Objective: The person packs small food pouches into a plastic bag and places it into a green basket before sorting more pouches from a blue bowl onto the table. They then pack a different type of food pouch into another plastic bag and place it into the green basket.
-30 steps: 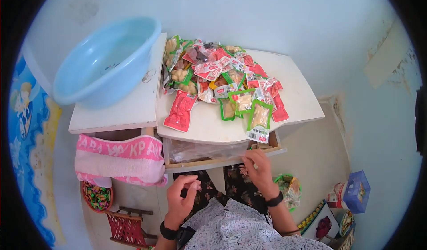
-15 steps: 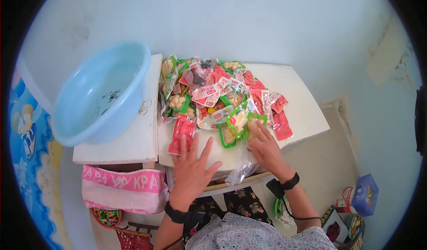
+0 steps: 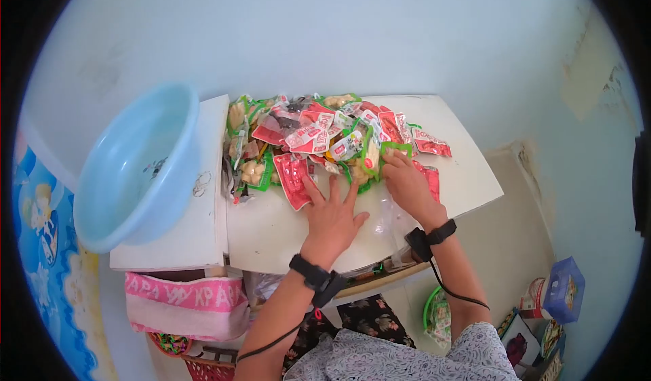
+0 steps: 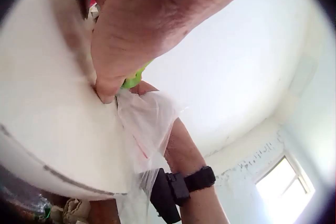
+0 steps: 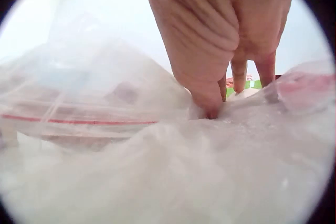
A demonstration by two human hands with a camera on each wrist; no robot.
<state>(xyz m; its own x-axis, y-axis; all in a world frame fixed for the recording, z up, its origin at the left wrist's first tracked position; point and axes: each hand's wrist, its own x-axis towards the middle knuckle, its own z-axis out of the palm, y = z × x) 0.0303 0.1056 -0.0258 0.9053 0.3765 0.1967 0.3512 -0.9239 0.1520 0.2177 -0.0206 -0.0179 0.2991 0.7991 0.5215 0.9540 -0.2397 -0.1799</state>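
Observation:
Vacuum-sealed snack packets [image 3: 312, 133], red or green-edged, lie heaped on the white tabletop [image 3: 264, 235]. My left hand [image 3: 330, 222] has its fingers spread at the front of the heap, fingertips against a red packet [image 3: 291, 177] and its neighbours. At the heap's right front, my right hand [image 3: 411, 186] reaches over a green-edged packet [image 3: 395, 149]. It also holds a clear plastic zip bag [image 5: 79, 108] with a red seal line, which hangs below the palm in the left wrist view. Its fingertips are partly hidden in the head view.
A light-blue basin [image 3: 135, 177] leans on the left cabinet top. Below it a pink-and-white towel [image 3: 186, 303] hangs over a drawer. An open drawer [image 3: 369, 279] juts out under the table's front edge. A blue plastic box [image 3: 565, 289] and a green-rimmed basket [image 3: 437, 316] stand low at right.
Both hands have moved from in front of the drawer up onto the packets. The clear bag has come out of the drawer with the right hand. Packets at the front have been pushed back toward the heap.

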